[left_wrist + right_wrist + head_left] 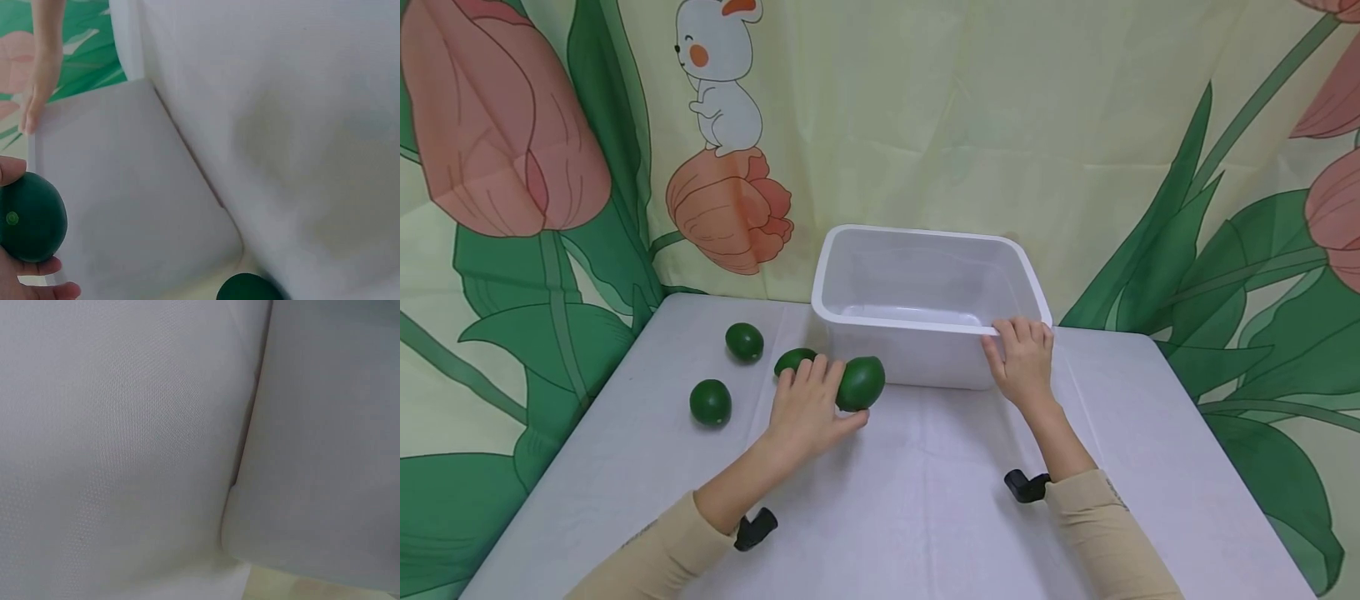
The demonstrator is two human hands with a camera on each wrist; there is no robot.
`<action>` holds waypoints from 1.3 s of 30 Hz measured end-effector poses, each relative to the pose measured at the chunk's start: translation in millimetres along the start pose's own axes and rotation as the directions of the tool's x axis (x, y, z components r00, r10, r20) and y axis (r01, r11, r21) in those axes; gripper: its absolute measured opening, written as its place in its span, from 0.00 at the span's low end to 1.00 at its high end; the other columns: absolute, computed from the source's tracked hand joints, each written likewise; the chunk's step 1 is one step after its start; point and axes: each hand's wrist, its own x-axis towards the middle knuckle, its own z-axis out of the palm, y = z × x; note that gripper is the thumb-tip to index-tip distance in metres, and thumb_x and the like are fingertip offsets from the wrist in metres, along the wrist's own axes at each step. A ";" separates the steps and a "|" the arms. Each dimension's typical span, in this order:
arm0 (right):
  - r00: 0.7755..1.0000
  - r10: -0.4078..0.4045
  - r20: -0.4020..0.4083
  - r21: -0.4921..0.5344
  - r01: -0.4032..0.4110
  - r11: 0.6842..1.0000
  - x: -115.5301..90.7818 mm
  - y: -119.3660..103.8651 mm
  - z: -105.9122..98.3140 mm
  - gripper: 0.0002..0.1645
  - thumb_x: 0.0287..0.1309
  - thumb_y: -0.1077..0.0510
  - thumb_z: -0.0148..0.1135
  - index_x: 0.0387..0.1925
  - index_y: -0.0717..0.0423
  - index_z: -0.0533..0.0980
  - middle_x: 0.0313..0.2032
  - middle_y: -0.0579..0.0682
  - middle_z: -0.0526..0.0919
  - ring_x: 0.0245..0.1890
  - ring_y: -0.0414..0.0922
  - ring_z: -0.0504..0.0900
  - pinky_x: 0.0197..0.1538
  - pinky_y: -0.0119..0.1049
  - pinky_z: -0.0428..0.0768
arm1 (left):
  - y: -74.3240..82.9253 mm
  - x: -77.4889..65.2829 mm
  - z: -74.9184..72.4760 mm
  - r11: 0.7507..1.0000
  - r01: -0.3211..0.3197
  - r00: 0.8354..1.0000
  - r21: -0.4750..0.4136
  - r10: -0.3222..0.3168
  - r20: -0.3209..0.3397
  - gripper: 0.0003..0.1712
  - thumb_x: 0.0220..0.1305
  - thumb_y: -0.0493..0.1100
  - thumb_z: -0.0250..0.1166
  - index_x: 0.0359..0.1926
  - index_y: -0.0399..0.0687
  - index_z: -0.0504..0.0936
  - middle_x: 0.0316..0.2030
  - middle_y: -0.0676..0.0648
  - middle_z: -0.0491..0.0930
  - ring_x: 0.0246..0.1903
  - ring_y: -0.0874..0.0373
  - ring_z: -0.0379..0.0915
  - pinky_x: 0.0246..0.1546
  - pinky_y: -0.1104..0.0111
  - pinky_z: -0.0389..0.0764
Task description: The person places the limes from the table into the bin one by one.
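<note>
In the head view my left hand (805, 408) holds a smooth dark-green avocado (861, 383) between thumb and fingers, raised in front of a white plastic bin (910, 350). The left wrist view shows this avocado (34, 219) with its pale stem spot, fingers on both sides of it. Partly hidden behind the left fingers is a second avocado (793, 359) on the table. My right hand (1024, 358) grips the bin's front rim near its right corner, fingers over the edge and thumb outside. The bin's visible inner floor is bare.
Two more avocados, one farther back (744, 342) and one nearer (711, 402), lie on the white-covered table (917, 500) at the left. Behind the bin hangs a printed curtain (925, 125). Black wrist mounts (756, 529) stick out below both forearms.
</note>
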 end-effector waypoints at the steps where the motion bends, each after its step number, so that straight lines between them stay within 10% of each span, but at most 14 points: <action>1: 1.000 0.002 0.000 0.002 -0.002 1.000 -0.1 0.4 0.4 0.34 0.65 0.36 0.33 0.38 0.62 0.71 0.35 0.60 0.70 0.37 0.58 0.63 0.47 0.55 0.56 | -0.1 0.7 -0.8 1.000 0.003 1.000 0.002 -0.003 -0.001 0.36 0.47 0.66 0.59 0.48 0.44 0.69 0.34 0.47 0.64 0.37 0.52 0.60 0.36 0.59 0.61; 39: 1.000 0.010 0.008 0.010 -0.010 1.000 0.8 1.1 2.4 0.33 0.65 0.36 0.33 0.38 0.62 0.70 0.34 0.60 0.70 0.36 0.57 0.63 0.47 0.55 0.56 | -5.5 33.6 -36.6 1.000 0.015 0.999 -0.008 -0.015 -0.032 0.38 0.50 0.65 0.59 0.52 0.42 0.68 0.40 0.43 0.67 0.41 0.48 0.62 0.41 0.55 0.63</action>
